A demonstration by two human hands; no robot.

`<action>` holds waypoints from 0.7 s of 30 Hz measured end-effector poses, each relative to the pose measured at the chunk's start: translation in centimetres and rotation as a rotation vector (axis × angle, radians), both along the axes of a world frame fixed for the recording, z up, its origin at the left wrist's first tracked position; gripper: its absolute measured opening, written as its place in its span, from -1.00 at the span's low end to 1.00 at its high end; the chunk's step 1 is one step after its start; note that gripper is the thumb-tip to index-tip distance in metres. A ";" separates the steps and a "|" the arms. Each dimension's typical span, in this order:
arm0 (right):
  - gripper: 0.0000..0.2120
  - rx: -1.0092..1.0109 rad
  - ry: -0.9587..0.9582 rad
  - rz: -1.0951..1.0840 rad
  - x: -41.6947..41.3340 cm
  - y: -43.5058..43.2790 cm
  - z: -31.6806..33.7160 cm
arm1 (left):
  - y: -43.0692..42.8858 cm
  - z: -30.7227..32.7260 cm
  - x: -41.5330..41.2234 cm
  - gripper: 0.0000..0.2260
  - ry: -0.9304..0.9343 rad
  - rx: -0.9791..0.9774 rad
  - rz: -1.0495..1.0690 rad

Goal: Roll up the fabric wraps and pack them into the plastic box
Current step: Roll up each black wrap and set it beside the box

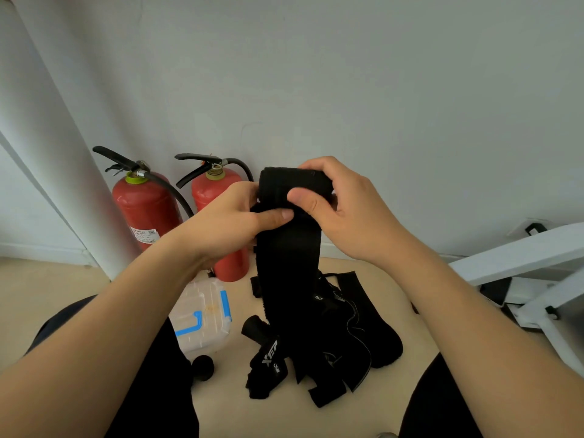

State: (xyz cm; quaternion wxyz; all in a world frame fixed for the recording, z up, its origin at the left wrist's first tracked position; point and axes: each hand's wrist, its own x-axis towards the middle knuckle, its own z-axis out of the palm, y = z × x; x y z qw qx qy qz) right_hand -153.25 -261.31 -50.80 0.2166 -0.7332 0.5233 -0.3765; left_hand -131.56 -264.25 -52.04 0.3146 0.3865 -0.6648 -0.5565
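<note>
- The fabric wrap [295, 184] is held up in the air, centre of the scene. Its top is wound into a thick roll, and its tail hangs down to the floor [420, 311].
- The left hand [234, 216] pinches the strip just under the roll. The right hand [344, 210] is curled round the roll itself, thumb on the near face. Both hands are clamped on the wrap, close together.
- Handling, as I judge it: light, soft and limp, with a grippy weave. It should not slip, but the roll will probably loosen if released. Best held across the roll's width, with the tail kept taut.
- Counts:
  - One plastic box [202, 314] with blue latches, lid on, on the near left floor.
  - One small finished roll [202, 366] just near of the box.
  - One tangled pile of loose wraps [331, 343] to the right of the box. It holds several strips, but I cannot tell how many.
  - Two fire extinguishers [147, 207] against the far wall.
</note>
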 end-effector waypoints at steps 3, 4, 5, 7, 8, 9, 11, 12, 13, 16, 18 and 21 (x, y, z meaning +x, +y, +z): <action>-0.66 -0.019 -0.032 -0.012 -0.1 0.2 0.2 | -0.1 -0.3 -0.1 -0.73 0.044 0.046 -0.006; -0.68 -0.021 -0.021 0.000 -0.1 0.2 0.1 | -0.1 -0.4 -0.2 -0.75 0.041 0.060 -0.004; -0.69 -0.014 0.004 0.020 -0.2 0.3 0.1 | -0.2 -0.5 -0.2 -0.77 0.026 0.064 -0.003; -0.69 0.025 0.051 0.076 -0.4 0.3 0.1 | -0.2 -0.7 -0.1 -0.78 -0.016 0.056 -0.015; -0.68 0.051 0.059 0.100 -0.5 0.4 0.2 | -0.1 -0.7 -0.1 -0.78 -0.029 0.052 -0.026; -0.67 0.068 0.062 0.115 -0.7 0.4 0.3 | -0.1 -0.7 0.0 -0.77 -0.034 0.049 -0.035; -0.65 0.056 0.067 0.118 -0.9 0.5 0.5 | -0.1 -0.5 0.0 -0.75 -0.025 0.049 -0.047; -0.64 0.030 0.070 0.113 -1.0 0.5 0.5 | -0.2 -0.5 0.0 -0.75 -0.003 0.068 -0.054; -0.64 -0.004 0.079 0.109 -1.2 0.4 0.6 | -0.2 -0.4 0.1 -0.73 0.041 0.110 -0.065; -0.64 -0.131 0.176 0.106 -1.1 0.5 0.3 | -0.1 -0.2 0.2 -0.66 0.146 0.214 -0.091; -0.62 -0.229 0.265 0.110 -0.5 0.6 -0.2 | -0.1 -0.2 0.1 -0.61 0.094 0.132 -0.053; -0.65 -0.221 0.238 0.110 0.0 0.7 -0.8 | -0.1 -0.3 -0.1 -0.65 0.072 0.049 -0.002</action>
